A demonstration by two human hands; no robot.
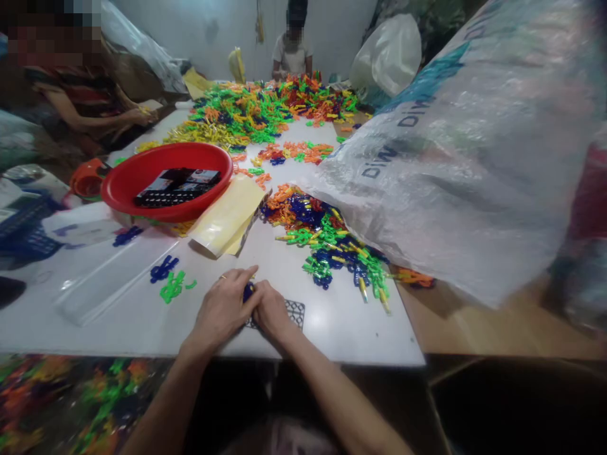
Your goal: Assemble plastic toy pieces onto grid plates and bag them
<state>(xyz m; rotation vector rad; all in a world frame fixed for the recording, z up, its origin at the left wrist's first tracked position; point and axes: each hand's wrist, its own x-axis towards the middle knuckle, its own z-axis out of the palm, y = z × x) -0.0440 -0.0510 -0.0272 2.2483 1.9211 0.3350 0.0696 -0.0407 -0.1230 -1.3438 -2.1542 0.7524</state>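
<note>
Both my hands meet near the front edge of the white table (pixel 351 335). My left hand (pixel 226 304) is closed around a small dark blue piece (pixel 248 291), mostly hidden by the fingers. My right hand (pixel 272 308) presses against the same piece from the right, its fingers drawn together. Under the hands lies a flat dark grid plate (pixel 296 312) with rounded holes, showing at the right of my right hand. To the left rest a green plastic piece (pixel 172 287) and a blue one (pixel 163 269).
A red basin (pixel 167 212) holds black printed sheets (pixel 180 187). Beside it lies yellow paper (pixel 227 218). Colourful plastic pieces (pixel 327 253) are heaped ahead, near a big white sack (pixel 455 189) on the right. Two people sit at the table's far and left sides.
</note>
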